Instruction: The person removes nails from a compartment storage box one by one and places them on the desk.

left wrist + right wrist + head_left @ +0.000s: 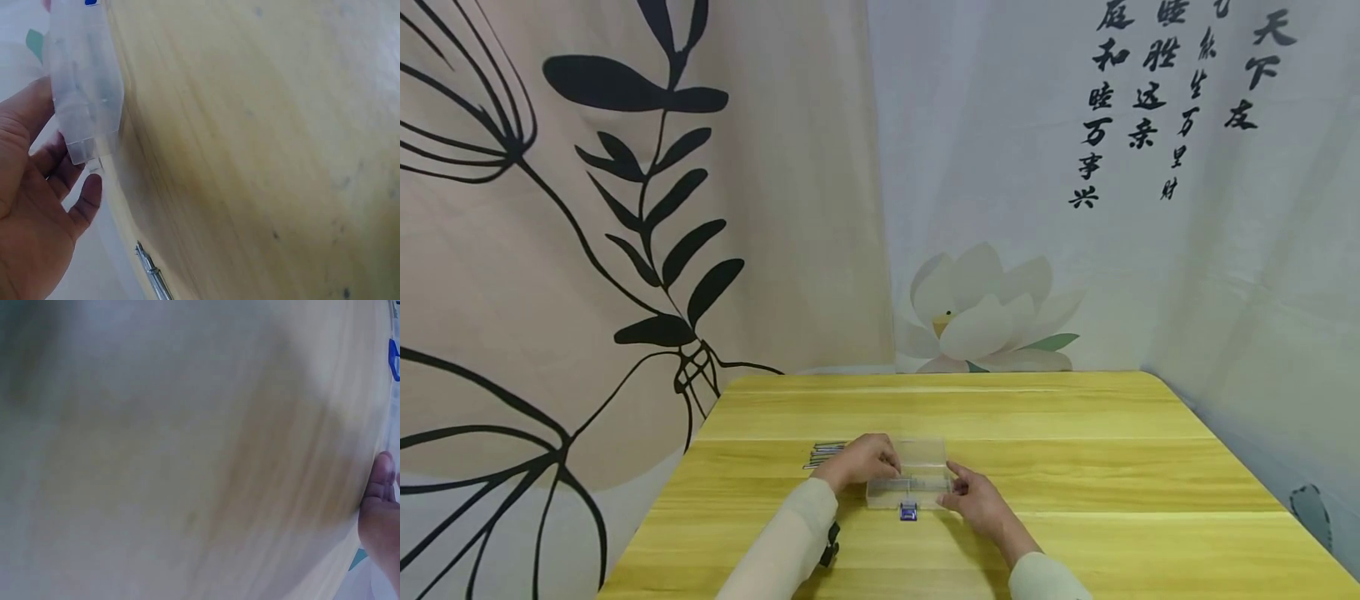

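Note:
A clear plastic box [886, 497] with dividers inside lies on the table, its clear lid [922, 452] raised at the back and a blue latch [908, 511] at its front. My left hand [867, 458] reaches over the box's left compartment with bent fingers; whether they pinch anything is hidden. In the left wrist view the fingers of that hand [37, 194] are beside and partly behind the box [90, 94]. My right hand [985, 502] holds the box's right end, thumb at the front corner and forefinger towards the back. Only its edge, a hand [380, 519], shows in the right wrist view.
Several slender metal pieces [824, 454] lie in a row left of the box; one metal piece [153, 272] shows closer in the left wrist view. A wood-grain table [1112, 467] spreads around the box, with a printed curtain [805, 208] behind it.

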Action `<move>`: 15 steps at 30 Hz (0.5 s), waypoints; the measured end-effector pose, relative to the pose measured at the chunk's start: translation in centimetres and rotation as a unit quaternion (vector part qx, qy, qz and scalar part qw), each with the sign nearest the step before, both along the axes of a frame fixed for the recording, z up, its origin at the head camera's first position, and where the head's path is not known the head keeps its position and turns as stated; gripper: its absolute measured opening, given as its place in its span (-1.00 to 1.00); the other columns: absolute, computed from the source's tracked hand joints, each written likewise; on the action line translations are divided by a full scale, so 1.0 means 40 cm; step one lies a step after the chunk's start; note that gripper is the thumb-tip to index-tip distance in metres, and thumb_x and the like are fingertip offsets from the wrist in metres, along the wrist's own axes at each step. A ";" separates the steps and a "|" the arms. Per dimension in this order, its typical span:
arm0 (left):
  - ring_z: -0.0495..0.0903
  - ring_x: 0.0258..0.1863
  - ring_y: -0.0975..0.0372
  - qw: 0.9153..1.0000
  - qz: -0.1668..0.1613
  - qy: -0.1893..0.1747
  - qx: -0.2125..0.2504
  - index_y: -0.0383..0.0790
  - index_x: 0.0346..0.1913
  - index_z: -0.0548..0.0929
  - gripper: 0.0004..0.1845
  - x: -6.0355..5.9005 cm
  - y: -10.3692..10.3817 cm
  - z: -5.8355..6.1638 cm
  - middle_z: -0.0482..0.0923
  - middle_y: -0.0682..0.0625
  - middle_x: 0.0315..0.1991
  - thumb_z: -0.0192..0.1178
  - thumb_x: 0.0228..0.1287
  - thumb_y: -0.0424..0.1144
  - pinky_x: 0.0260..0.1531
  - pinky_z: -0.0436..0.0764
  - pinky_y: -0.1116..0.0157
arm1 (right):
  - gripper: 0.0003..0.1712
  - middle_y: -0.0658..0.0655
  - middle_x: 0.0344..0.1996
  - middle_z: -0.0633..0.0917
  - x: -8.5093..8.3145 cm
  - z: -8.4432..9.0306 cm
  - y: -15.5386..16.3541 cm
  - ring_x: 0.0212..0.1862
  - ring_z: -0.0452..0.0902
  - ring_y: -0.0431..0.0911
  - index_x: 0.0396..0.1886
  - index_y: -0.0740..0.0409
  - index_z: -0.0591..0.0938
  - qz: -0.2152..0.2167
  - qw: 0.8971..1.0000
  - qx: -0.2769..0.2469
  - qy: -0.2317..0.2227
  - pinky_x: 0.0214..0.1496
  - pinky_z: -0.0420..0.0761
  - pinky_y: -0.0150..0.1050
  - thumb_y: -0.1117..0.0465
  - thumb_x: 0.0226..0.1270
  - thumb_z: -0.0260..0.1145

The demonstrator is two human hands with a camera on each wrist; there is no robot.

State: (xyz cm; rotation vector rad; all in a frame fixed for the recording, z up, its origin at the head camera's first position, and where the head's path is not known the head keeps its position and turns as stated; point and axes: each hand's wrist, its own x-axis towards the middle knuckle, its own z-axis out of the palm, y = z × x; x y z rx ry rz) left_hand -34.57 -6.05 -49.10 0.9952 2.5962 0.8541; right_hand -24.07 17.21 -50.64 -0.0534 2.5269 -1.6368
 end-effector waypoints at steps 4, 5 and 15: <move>0.50 -0.25 0.27 0.998 0.023 -0.026 0.048 -0.15 -0.33 0.80 -0.89 0.002 -0.005 0.013 0.53 0.13 -0.22 0.31 0.33 -0.28 -0.26 0.56 0.25 | -0.20 0.25 -0.03 0.55 -0.002 -0.002 -0.001 -0.01 0.45 0.05 0.45 0.42 0.26 -0.006 1.000 0.001 0.000 0.01 0.55 -0.02 0.28 0.31 0.39; 0.50 -0.24 0.26 0.998 0.028 -0.030 0.057 -0.15 -0.32 0.79 -0.89 0.001 -0.005 0.015 0.54 0.12 -0.21 0.31 0.34 -0.28 -0.25 0.57 0.24 | -0.20 0.25 -0.04 0.55 -0.003 -0.003 -0.001 -0.02 0.45 0.04 0.45 0.42 0.26 -0.007 1.000 0.001 -0.001 0.00 0.55 -0.03 0.28 0.31 0.39; 0.62 -0.27 0.15 0.990 0.071 -0.058 0.105 -0.25 -0.14 0.77 -0.84 -0.017 -0.030 0.027 0.65 0.11 -0.28 0.26 0.39 -0.23 -0.27 0.60 0.20 | -0.19 0.24 -0.04 0.54 -0.003 -0.003 -0.004 -0.02 0.44 0.04 0.46 0.41 0.25 -0.010 1.000 0.001 -0.005 -0.01 0.55 -0.04 0.30 0.31 0.39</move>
